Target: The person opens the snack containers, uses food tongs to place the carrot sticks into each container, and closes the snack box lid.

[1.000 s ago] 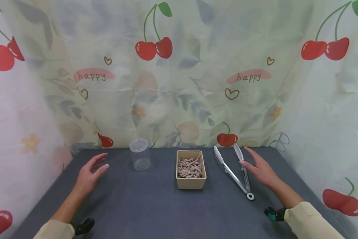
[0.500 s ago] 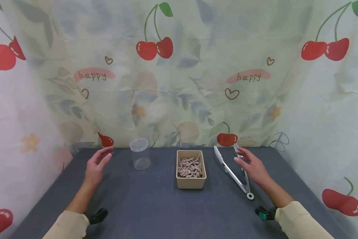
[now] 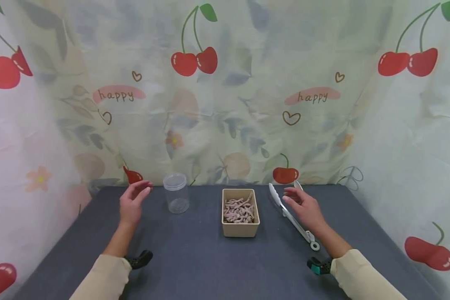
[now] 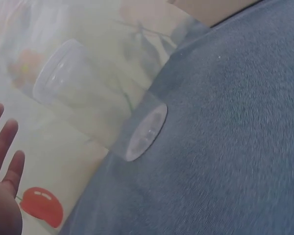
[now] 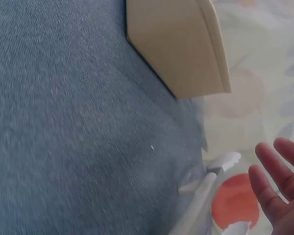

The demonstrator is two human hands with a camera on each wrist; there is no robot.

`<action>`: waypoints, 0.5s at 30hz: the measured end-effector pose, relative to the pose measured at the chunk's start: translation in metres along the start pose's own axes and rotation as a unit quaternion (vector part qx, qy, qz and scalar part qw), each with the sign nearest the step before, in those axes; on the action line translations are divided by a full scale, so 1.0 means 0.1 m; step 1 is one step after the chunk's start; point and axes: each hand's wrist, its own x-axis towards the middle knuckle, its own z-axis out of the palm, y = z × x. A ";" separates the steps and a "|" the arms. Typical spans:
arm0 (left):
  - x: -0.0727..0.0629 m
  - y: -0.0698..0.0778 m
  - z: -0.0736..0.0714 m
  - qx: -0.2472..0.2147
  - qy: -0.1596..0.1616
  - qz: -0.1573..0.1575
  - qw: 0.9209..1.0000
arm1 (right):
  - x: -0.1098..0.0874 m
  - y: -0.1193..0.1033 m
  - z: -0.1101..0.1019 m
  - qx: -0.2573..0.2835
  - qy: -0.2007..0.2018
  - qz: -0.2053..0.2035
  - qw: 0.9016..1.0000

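Note:
My left hand [image 3: 132, 206] is raised to the left of a clear plastic jar [image 3: 177, 198] with a lid-like top band, fingers relaxed and holding nothing. In the left wrist view, the jar [image 4: 100, 103] stands apart from the spread fingers [image 4: 2, 142]. My right hand [image 3: 304, 209] hovers over the metal tongs [image 3: 294, 218], hiding most of one arm of them. The tongs lie spread, their ring end toward me. Seen from the right wrist, loosely extended fingers [image 5: 277, 174] are beside the tongs [image 5: 201, 198]. A beige box [image 3: 240, 231] holds thin pinkish-grey strips [image 3: 239, 211].
A dark grey cloth [image 3: 225, 266] covers the table. Behind it and at both sides hangs a curtain [image 3: 232, 125] printed with cherries and leaves. The box stands mid-table between jar and tongs. Black bands [image 3: 140, 259] are on both wrists.
My left hand has moved right toward the jar. My right hand has shifted left across the tongs, now covering more of them. Jar, box and tongs stay put.

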 end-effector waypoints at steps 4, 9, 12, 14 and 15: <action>0.01 0.01 0.08 0.011 0.018 -0.017 1.000 | 0.00 -0.05 0.09 0.013 -0.003 0.004 1.000; -0.03 0.10 0.16 0.016 0.019 -0.064 0.998 | 0.02 -0.07 0.21 0.044 -0.007 0.007 0.999; -0.02 -0.04 0.17 0.025 0.016 -0.088 0.996 | 0.04 -0.06 0.26 0.058 -0.004 0.008 0.998; 0.00 -0.18 0.18 0.022 0.010 -0.099 0.995 | 0.04 -0.10 0.29 0.066 -0.006 0.014 0.998; 0.01 -0.24 0.18 0.021 0.004 -0.103 0.994 | 0.05 -0.09 0.31 0.073 -0.009 0.018 0.997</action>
